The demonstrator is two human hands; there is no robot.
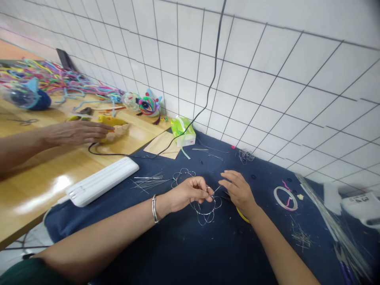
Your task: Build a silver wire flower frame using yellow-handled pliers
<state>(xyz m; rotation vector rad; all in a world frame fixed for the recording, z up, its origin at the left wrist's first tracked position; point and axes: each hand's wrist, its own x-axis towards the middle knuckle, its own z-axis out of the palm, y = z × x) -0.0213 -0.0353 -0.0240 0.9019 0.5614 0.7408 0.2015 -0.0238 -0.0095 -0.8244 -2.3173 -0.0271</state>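
Observation:
My left hand pinches a silver wire flower ring, a round wire frame with thin petal-like loops and small beads along it. A short wire end sticks out from the pinch toward my right hand. The fingers of that hand are bent and apart, with their tips beside the wire end; whether they touch it I cannot tell. Partly under my right hand is a tool with a yellow handle, its dark jaws mostly hidden. Just behind my left hand, a second wire flower ring lies on the dark blue cloth.
Left of the rings are loose wire pieces and a white power strip. A tape roll and long wires lie right. Another person's hand rests by a yellow tool. A black cable hangs ahead.

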